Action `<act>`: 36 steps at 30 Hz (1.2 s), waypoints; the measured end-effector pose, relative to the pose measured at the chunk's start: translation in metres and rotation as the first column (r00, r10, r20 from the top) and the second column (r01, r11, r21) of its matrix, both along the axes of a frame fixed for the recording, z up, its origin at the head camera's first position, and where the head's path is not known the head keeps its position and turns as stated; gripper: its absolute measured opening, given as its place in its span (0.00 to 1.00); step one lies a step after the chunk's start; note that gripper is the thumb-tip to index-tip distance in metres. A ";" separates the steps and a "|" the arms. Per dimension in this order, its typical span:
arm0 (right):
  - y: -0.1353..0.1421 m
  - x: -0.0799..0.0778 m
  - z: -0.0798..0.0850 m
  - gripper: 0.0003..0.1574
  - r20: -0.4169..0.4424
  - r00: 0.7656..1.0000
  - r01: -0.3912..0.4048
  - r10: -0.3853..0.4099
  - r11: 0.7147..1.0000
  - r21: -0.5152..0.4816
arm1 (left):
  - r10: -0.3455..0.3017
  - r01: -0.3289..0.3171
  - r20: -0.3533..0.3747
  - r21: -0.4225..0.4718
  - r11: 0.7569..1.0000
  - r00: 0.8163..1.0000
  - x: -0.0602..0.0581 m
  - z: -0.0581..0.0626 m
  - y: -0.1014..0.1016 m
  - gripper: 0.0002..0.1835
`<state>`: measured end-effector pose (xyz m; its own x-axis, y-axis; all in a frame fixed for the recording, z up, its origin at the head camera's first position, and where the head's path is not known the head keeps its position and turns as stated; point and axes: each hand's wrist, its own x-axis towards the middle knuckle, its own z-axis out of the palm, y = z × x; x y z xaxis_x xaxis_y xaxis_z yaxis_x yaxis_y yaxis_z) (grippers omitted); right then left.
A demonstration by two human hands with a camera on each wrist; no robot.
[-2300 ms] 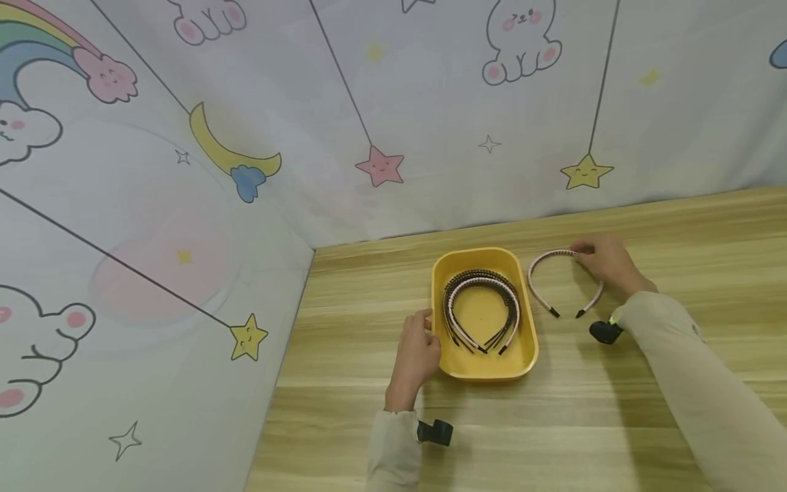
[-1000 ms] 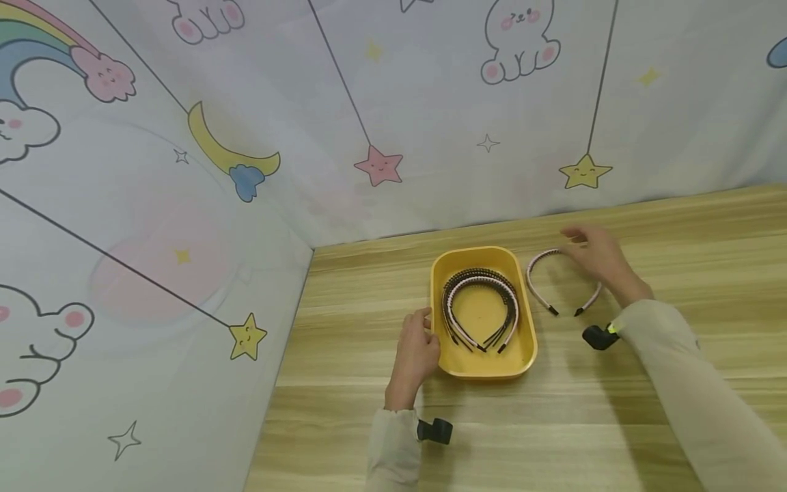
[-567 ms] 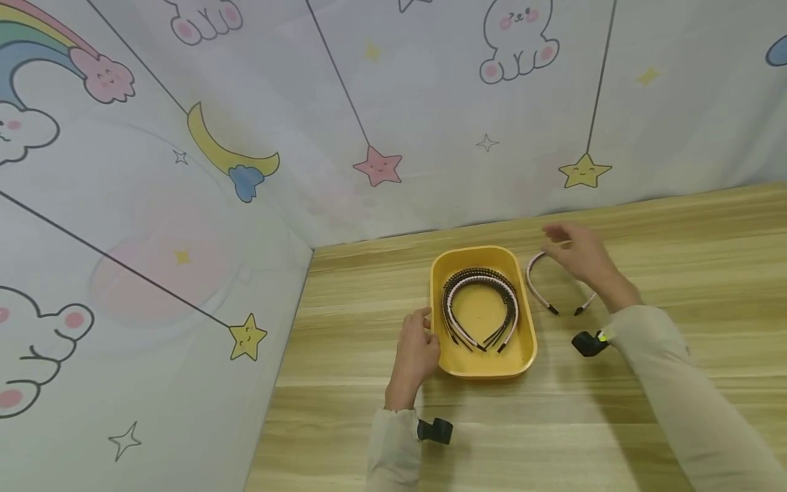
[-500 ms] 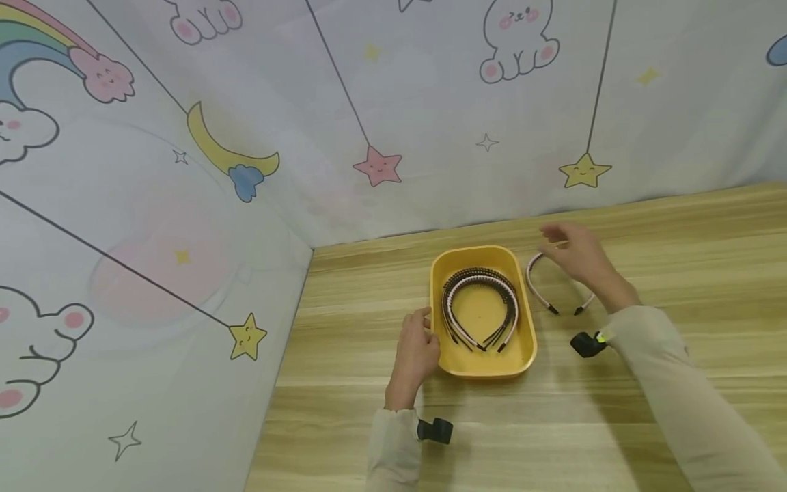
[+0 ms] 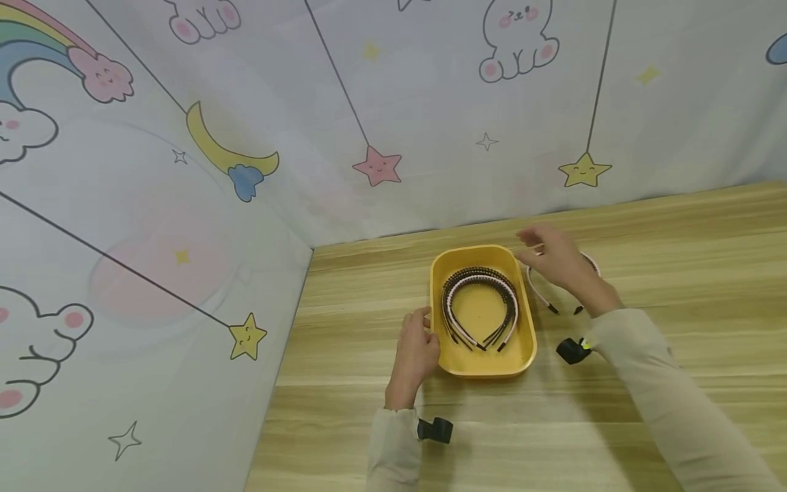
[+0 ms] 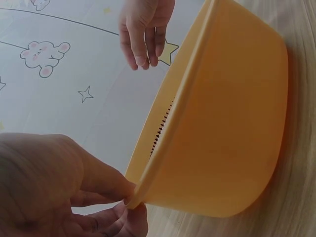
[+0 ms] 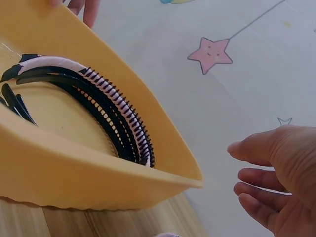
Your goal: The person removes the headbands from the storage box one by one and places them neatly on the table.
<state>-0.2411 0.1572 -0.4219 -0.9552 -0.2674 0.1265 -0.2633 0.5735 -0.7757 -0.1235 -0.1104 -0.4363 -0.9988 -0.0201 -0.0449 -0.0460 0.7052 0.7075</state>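
Note:
My left hand (image 5: 418, 352) is at the left side of a yellow plastic tub (image 5: 488, 370). In the left wrist view its thumb and fingers pinch the tub's rim (image 6: 170, 121). Several black headbands (image 7: 94, 106) lie nested in the tub with a pink headband (image 5: 482, 279) on top, dark coils wound along its arch. Over the table, by the tub's upper right corner, hovers my right hand (image 5: 553, 260), fingers loosely extended and holding nothing. A second pink headband (image 5: 538, 294) lies on the table right of the tub, partly hidden under that hand.
The wood-grain table (image 5: 344, 328) meets a white cartoon-printed cloth (image 5: 430, 191) at the back and another at the left. A small black camera (image 5: 573, 350) sits at the right wrist and another black camera (image 5: 435, 430) at the left.
My right hand has let go of the loose pink headband and moved left over it towards the tub. The headband stays in place. My left hand keeps its hold on the rim.

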 end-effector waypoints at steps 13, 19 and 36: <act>-0.026 0.003 -0.002 0.27 -0.038 0.997 -0.062 0.064 0.997 0.043 | 0.002 -0.002 -0.002 -0.003 1.000 1.000 0.000 -0.001 0.000 0.24; -0.036 0.002 -0.007 0.27 -0.026 0.996 -0.083 0.084 0.996 0.026 | 0.000 0.000 0.003 0.000 1.000 1.000 0.000 0.000 0.001 0.25; -0.053 0.003 -0.020 0.26 -0.033 0.990 -0.133 0.137 0.985 0.109 | 0.007 -0.007 0.012 0.016 1.000 1.000 0.001 0.000 0.002 0.24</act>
